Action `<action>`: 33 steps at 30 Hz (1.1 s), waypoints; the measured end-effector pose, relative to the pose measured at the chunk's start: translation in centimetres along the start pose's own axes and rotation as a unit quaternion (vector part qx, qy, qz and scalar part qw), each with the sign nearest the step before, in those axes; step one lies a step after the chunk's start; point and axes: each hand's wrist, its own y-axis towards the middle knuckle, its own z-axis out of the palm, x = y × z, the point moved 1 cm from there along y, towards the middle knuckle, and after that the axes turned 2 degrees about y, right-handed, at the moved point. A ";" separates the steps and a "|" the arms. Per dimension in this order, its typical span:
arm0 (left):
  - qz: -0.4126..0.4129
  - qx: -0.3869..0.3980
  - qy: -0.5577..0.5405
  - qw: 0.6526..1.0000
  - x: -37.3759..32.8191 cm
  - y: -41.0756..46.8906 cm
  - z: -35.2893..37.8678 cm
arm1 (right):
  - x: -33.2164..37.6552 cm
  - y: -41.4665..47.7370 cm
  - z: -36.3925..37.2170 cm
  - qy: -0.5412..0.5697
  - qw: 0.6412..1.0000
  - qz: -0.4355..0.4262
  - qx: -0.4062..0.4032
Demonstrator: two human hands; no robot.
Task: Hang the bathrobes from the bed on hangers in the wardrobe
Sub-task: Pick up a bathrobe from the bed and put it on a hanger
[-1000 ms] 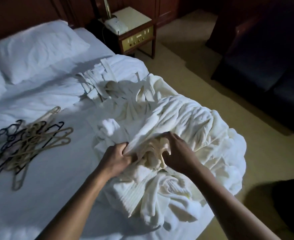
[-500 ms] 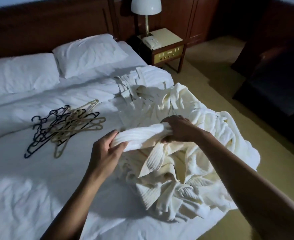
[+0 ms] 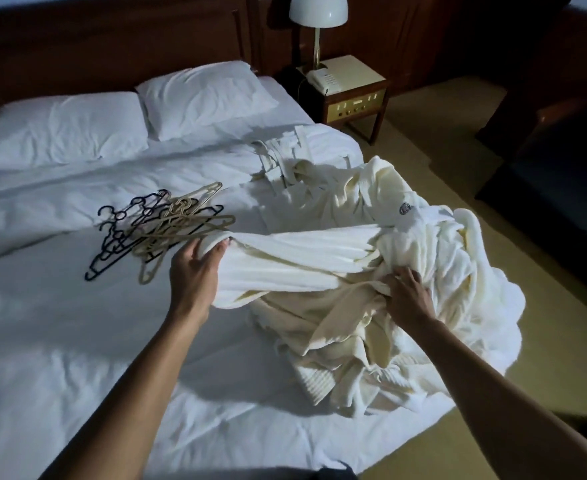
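Dim room. Bed (image 3: pixel 77 341): white sheet, rumpled; two pillows (image 3: pixel 202 95) against dark wood headboard (image 3: pixel 112 46). Nightstand (image 3: pixel 354 109) right of the bed on beige carpet (image 3: pixel 434 133); lamp (image 3: pixel 318 10) and phone (image 3: pixel 323 79) on top. Hangers (image 3: pixel 160 233), black and tan, heaped mid-bed. Robes (image 3: pixel 347 344) piled at the bed's right edge. Left hand (image 3: pixel 195 268) grips one end of a white robe (image 3: pixel 302 251) stretched above the pile. Right hand (image 3: pixel 408 296): fingers curled into cream cloth of the pile.

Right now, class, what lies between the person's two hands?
A stretch of white bathrobe spans from the left hand to the right hand, shown in the head view.
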 end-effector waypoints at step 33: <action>0.036 -0.087 -0.029 0.995 -0.1 -3.9 -21.8 | 35.7 -1.7 -6.6 0.341 0.914 -0.221 0.005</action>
